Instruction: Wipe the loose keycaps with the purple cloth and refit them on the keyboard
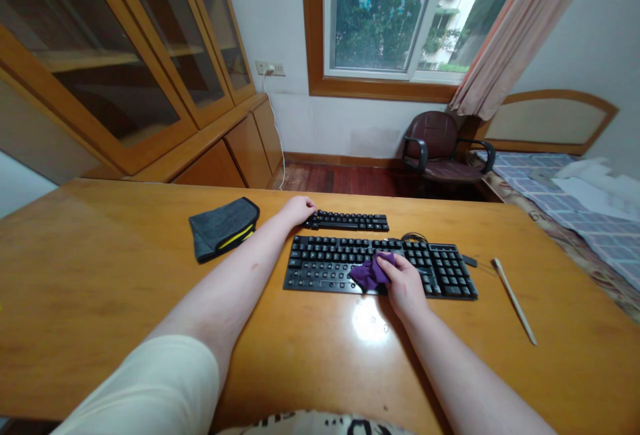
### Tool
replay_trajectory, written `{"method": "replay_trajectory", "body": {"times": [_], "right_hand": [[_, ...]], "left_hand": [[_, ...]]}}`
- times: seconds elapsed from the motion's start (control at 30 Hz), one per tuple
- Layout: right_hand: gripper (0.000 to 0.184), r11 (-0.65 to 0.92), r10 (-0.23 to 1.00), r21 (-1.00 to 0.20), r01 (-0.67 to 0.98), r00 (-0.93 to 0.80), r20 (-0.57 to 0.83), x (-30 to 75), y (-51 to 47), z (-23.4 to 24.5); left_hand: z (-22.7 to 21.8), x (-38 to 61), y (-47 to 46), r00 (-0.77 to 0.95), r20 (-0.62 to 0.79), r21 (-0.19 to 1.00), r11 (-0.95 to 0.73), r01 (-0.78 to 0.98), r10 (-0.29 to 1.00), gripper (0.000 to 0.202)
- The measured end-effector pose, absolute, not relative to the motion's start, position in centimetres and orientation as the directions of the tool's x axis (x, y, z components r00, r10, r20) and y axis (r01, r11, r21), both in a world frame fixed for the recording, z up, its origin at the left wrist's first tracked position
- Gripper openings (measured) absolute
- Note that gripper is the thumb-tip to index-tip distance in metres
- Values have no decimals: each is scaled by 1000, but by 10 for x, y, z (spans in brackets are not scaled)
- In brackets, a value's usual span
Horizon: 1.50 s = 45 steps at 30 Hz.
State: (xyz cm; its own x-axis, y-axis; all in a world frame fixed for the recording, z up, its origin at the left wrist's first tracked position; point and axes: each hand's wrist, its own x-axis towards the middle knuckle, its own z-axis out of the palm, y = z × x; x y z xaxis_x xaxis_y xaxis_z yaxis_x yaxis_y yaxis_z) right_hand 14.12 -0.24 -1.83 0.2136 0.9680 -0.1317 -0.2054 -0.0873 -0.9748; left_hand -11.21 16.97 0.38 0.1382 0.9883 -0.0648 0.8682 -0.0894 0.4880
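Observation:
A black keyboard (320, 248) lies on the wooden table, its lower left rows stripped of keycaps so the switch stems show. My right hand (405, 285) pinches a bunched purple cloth (369, 274) against those bare rows. Behind the keyboard, loose black keycaps (353, 220) are laid out in rows. At their left end my left hand (300, 208) has its fingers closed together, touching or just beside the keycaps; whatever it may hold is too small to make out.
A folded grey cloth (223, 227) with a yellow inner side lies left of my left forearm. Right of the keyboard are a dark USB plug (470, 261) and a thin pale stick (515, 303). The coiled cable (415, 238) sits behind the keyboard. Beyond the table stands an office chair (437, 145).

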Motion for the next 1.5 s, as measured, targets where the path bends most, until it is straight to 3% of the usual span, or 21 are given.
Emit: {"method": "replay_trajectory", "body": {"times": [0.33,0.7,0.93,1.1,1.27,1.5], "right_hand": [[31,-77,967,-977,-201,225,-122,140,-1,-20],[28,-81,971,-966,-247,201,-133,139,-2,-18],[40,-51,981,-988,-147,179,-77,139,-6,-8],[29,17,984,-1000,-21,179,13,138,-8,-7],[28,11,1000,-1000,-28,13,11,135,-11,-12],[30,-116,983,-966,-231,-163,-79,137,-10,-13]], "left_hand": [[4,-107,171,103,-95,464,-47,885,990,14],[25,-99,146,12,104,659,-78,748,995,23],[38,-48,53,249,246,772,-344,534,937,19],[22,-26,-7,169,246,910,-287,298,954,12],[4,-23,-25,80,211,947,-224,229,974,20],[-5,-25,-21,57,163,976,-169,139,985,38]]}}
